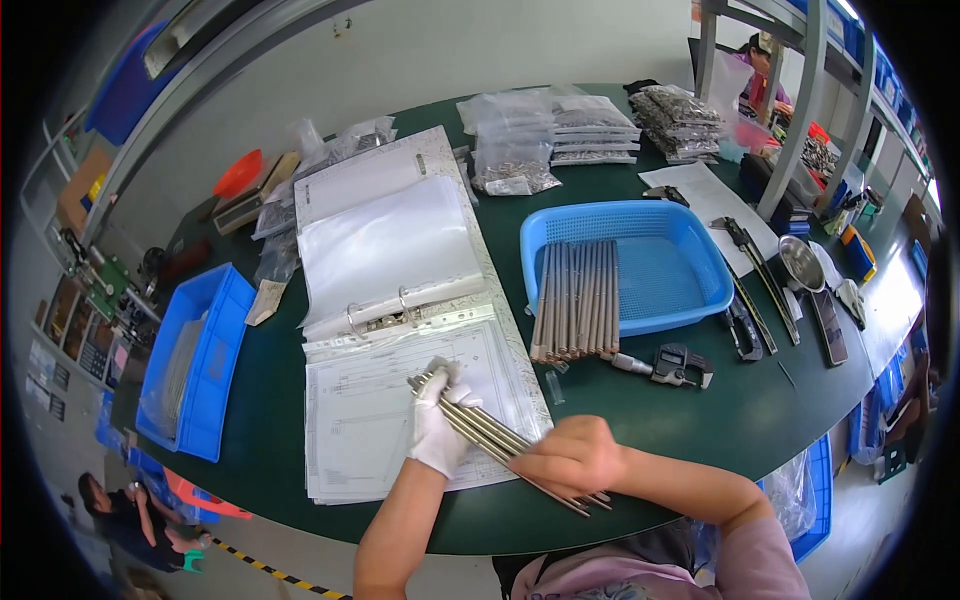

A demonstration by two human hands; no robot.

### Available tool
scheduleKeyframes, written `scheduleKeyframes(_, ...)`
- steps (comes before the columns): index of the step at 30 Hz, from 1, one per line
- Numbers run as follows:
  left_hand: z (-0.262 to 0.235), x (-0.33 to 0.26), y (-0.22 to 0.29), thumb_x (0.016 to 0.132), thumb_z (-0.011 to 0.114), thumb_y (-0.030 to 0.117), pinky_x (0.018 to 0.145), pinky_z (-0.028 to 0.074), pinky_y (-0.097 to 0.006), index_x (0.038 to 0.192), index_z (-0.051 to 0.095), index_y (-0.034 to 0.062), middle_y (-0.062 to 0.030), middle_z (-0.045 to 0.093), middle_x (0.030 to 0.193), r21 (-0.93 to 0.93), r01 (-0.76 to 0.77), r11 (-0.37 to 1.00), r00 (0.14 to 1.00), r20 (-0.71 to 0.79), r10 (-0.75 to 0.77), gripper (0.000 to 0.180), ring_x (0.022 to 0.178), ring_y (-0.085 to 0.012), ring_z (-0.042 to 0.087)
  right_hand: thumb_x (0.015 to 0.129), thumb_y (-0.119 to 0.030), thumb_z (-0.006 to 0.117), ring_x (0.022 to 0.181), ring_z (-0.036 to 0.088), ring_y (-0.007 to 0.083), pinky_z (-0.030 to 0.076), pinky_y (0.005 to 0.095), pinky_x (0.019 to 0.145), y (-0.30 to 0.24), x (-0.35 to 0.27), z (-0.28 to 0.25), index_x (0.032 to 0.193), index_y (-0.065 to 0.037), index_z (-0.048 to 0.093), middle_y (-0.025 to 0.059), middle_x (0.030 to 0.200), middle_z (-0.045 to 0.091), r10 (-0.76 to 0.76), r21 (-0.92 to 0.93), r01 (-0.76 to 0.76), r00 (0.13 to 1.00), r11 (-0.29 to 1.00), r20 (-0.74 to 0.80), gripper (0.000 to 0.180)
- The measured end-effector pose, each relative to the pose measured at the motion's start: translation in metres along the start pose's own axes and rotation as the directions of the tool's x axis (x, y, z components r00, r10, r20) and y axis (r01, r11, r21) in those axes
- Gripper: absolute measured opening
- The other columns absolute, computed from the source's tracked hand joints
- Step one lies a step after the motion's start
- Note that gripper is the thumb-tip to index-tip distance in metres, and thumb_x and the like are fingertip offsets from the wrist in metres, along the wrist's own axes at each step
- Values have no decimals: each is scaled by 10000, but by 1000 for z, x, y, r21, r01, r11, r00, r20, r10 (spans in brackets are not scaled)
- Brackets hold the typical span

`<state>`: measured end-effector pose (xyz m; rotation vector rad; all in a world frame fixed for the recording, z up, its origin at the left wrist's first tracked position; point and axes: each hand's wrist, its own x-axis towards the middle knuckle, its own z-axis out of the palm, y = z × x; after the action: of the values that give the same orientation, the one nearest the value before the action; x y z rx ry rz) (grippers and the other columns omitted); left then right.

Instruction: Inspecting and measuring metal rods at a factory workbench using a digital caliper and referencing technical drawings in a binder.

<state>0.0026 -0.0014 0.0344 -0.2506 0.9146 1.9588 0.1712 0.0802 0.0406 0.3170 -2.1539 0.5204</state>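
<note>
Near edge of green tabletop [640, 425]: one bundle of metal rods [487, 431], which a white-gloved left hand [436, 432] gripped and a bare right hand [577, 458] met lower down. Beneath lay one open ring binder [370, 425]. Toward the right edge stood one blue basket [680, 270]; further rods [577, 300] crossed its near rim. Left edge held one blue bin [217, 385].

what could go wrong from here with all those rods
The thin metal rods in the gloved left hand fan apart at their near ends, so one might slip out. The right hand is bare and could leave marks on them. The bundled rods overhang the blue basket's near rim; a knock might tip some onto the micrometer beside them.
</note>
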Motion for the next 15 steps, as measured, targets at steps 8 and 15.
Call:
scheduleKeyframes(8, 66, -101, 14, 933, 472, 172, 404, 226, -212, 982, 536, 92, 52, 307, 529, 95, -577, 811, 665, 631, 399, 113, 410, -37, 240, 684, 45, 605, 443, 504, 207, 387, 297, 421, -3, -85, -107, 813, -21, 596, 57, 574, 526, 387, -219, -444, 885, 869, -259, 146)
scheduleKeyframes(15, 91, -138, -16, 939, 456, 136, 395, 229, -197, 938, 468, 66, 36, 299, 572, 171, -836, 521, 433, 788, 437, 70, 411, -30, 241, 680, 27, 609, 431, 487, 192, 380, 289, 410, 0, -85, -105, 784, -42, 605, 38, 552, 501, 437, -68, -482, 837, 873, -330, 125)
